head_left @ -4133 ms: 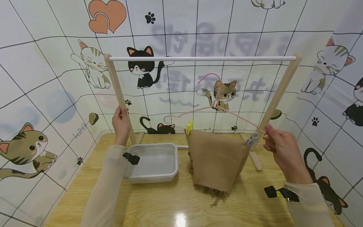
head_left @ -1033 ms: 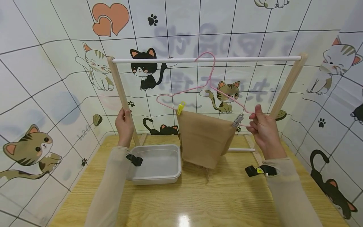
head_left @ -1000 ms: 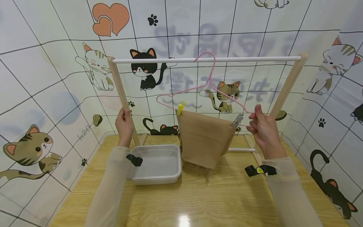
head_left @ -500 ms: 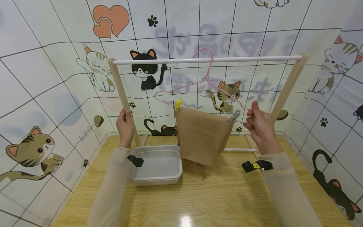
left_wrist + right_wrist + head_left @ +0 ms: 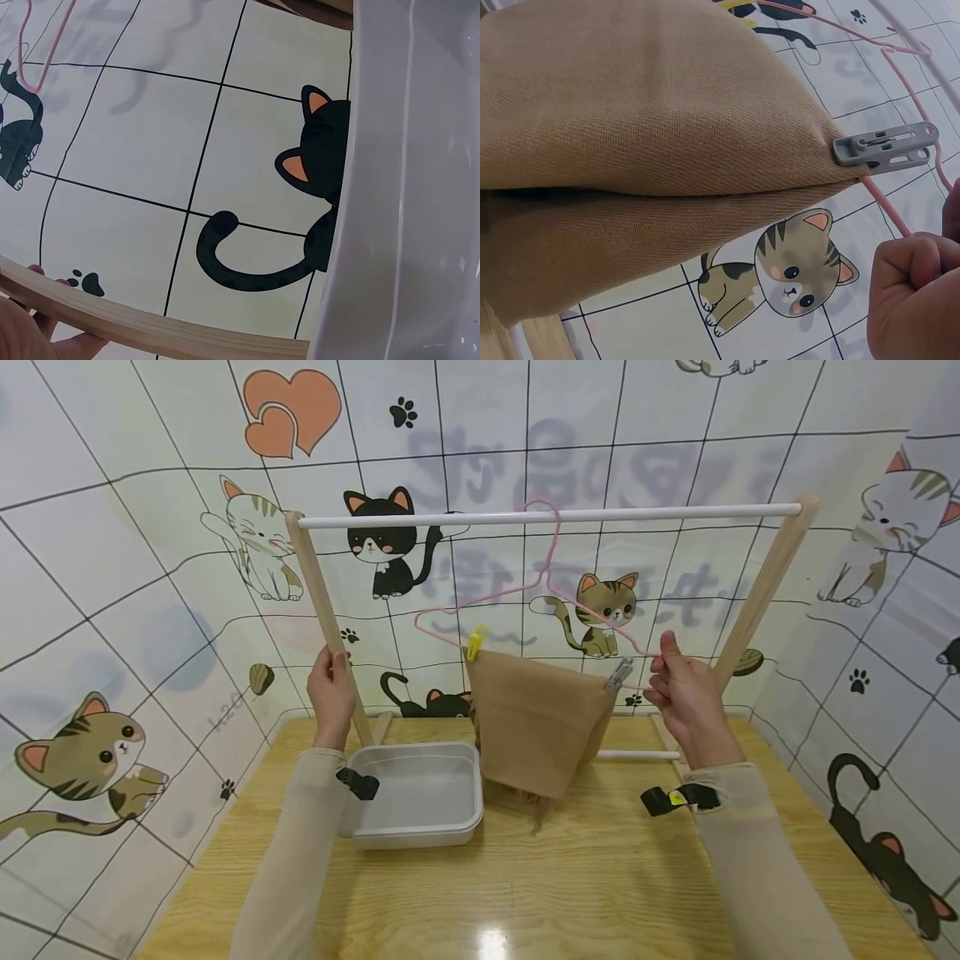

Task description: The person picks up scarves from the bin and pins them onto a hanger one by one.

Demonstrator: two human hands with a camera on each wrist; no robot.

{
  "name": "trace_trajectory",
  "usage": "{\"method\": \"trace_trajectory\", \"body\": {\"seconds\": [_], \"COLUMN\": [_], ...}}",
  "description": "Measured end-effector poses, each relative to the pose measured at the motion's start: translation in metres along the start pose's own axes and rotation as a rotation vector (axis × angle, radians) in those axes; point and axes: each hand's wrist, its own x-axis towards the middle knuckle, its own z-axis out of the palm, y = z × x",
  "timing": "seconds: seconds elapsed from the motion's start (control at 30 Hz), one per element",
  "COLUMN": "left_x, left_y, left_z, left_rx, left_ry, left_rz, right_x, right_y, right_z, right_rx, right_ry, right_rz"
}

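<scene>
My left hand (image 5: 332,693) grips the left wooden post (image 5: 318,597) of a drying rack. By its right end, my right hand (image 5: 686,702) holds a pink clothes hanger (image 5: 550,556). The hanger's hook reaches over the white rod (image 5: 420,520) at the top of the rack. A brown cloth (image 5: 536,722) with a frayed lower edge hangs folded over the hanger's bottom bar. A yellow clothespin (image 5: 475,645) pins its left corner and a grey clothespin (image 5: 619,674) its right. In the right wrist view the curled fingers (image 5: 904,292) lie beyond the grey clothespin.
A white plastic basin (image 5: 420,841) stands on the wooden table (image 5: 585,893) by the left post. The right wooden post (image 5: 765,589) rises behind my right hand. A lower white bar (image 5: 637,756) runs behind the cloth. Cat-patterned sheeting covers the walls.
Over four seconds my right hand has raised the hanger and cloth and shifted them left, to the top rod. In the last half second the hook has come down slightly. The left hand keeps its grip.
</scene>
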Motion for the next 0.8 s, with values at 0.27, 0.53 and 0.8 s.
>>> {"method": "trace_trajectory", "body": {"seconds": [0.27,0.53,0.8], "left_x": [0.001,0.0,-0.001], "left_y": [-0.003,-0.002,0.006], "left_z": [-0.003,-0.004,-0.005], "left_rx": [0.009,0.009,0.022], "left_ry": [0.002,-0.002,-0.03], "left_rz": [0.019,0.0,-0.036], "right_x": [0.001,-0.004,-0.021], "right_y": [0.004,0.005,0.002], "right_z": [-0.003,-0.008,-0.019], "right_rx": [-0.055,-0.146,-0.149], "right_ry": [-0.04,-0.043,-0.021], "right_rz": [0.033,0.051,-0.048]}}
